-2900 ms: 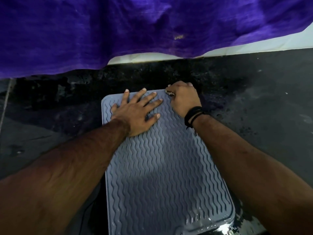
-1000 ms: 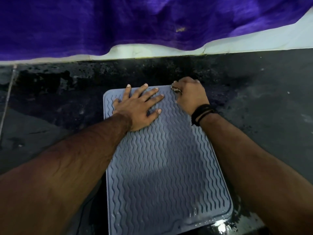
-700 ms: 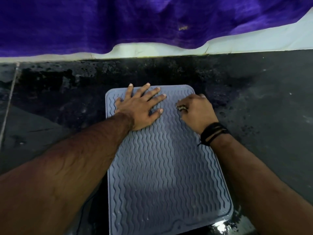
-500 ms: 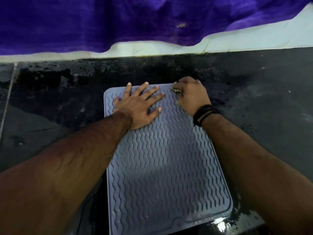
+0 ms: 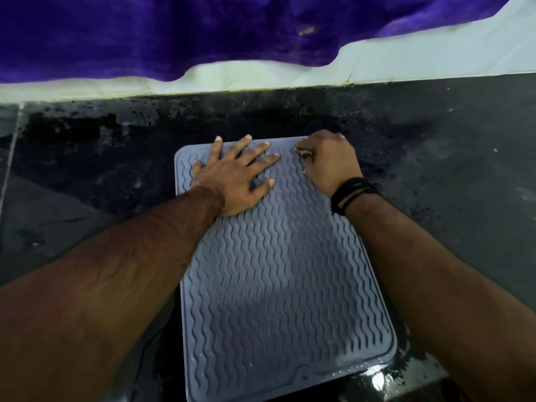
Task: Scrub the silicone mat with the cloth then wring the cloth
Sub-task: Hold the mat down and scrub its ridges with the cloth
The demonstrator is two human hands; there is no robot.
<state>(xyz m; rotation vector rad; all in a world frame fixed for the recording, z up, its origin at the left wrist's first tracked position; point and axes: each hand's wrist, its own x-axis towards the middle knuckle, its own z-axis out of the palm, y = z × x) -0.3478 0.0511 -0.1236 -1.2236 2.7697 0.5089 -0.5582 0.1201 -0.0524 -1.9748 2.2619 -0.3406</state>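
**A:** Which step are we in?

**B:** Scrubbing, by our reading. The silicone mat (image 5: 278, 271) lies flat on the dark wet counter (image 5: 449, 175), long side running away from us. Our left hand (image 5: 235, 178) presses flat on its far left part, fingers straight and spread wide. Our right hand (image 5: 329, 161) sits at the far right corner, fingers curled tight around a small bunched thing, of which only a light scrap (image 5: 304, 152) shows beside the thumb. We take it to be the cloth, but we cannot confirm this.

**A:** What does the next move call for?

**B:** Hold the left palm down so the mat does not slide on the wet surface. Draw the right fist back toward us along the wavy ridges, with downward pressure. The near part of the mat appears not yet covered. Wringing is not yet due.

**A:** What differs from the earlier frames?

**B:** Under a second ago the right hand was nearer us, well inside the mat's edge. It has since returned to the far corner, so the strokes run back and forth. The left hand has not shifted. More of the pale wall (image 5: 406, 65) below the purple fabric (image 5: 203, 33) now shows.
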